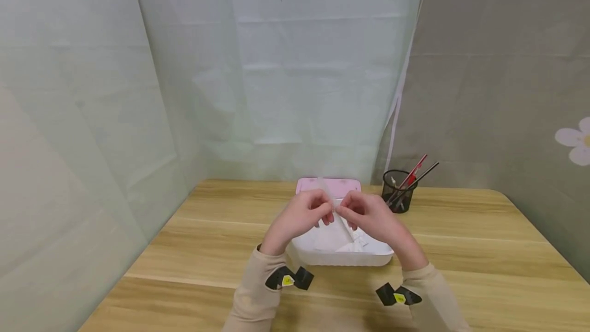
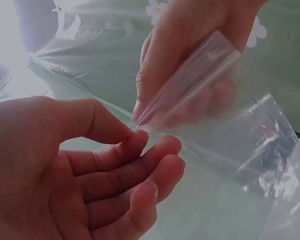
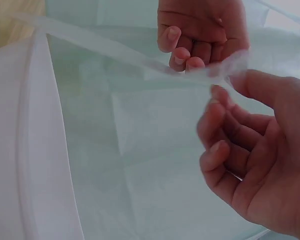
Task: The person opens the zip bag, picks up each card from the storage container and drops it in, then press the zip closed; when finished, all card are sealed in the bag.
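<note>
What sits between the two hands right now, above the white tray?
A clear plastic bag spans the gap between the left hand and right hand, each pinching an edge; the head view shows this, above the white tray.

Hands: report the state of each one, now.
Left hand: pinches one edge of the clear plastic bag with thumb and fingertips.
Right hand: pinches the bag's other edge.

From head height we look forward and down across the wooden table [image 1: 461, 250]; both wrist views sit close, facing opposite ways, sharing the clear plastic bag [image 2: 210, 95].
</note>
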